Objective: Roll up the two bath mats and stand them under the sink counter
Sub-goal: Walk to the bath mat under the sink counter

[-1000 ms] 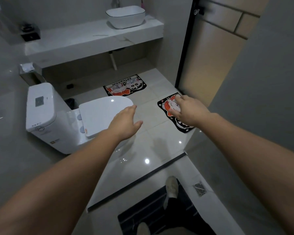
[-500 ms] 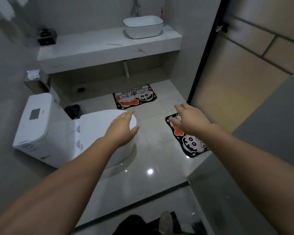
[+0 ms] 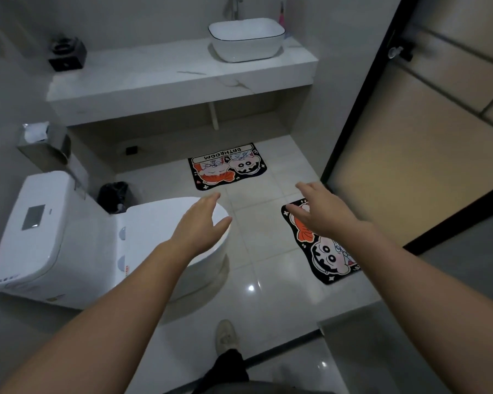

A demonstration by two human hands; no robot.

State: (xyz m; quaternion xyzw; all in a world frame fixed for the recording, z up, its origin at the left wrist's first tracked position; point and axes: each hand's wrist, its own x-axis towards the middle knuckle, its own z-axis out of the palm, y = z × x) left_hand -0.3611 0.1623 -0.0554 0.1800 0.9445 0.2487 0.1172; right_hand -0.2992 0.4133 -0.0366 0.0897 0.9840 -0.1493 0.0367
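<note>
Two black cartoon bath mats lie flat on the tiled floor. The far mat [image 3: 227, 165], printed "BATHROOM", sits just in front of the open space under the white sink counter [image 3: 180, 81]. The near mat [image 3: 325, 251] lies by the door on the right, and my right arm hides part of it. My left hand [image 3: 201, 226] hovers open above the toilet lid, holding nothing. My right hand [image 3: 322, 210] is stretched out open above the near mat's far end, well above the floor.
A white toilet [image 3: 69, 237] stands at the left with a black bin [image 3: 114, 196] behind it. A basin [image 3: 246, 38] sits on the counter, a drain pipe [image 3: 213, 116] hangs below. A dark-framed door [image 3: 410, 137] is at the right. My shoe [image 3: 225, 335] steps over the dark threshold.
I have stepped forward into the bathroom, so the mats, toilet and counter appear nearer and lower. Both hands stay outstretched and open, holding nothing.
</note>
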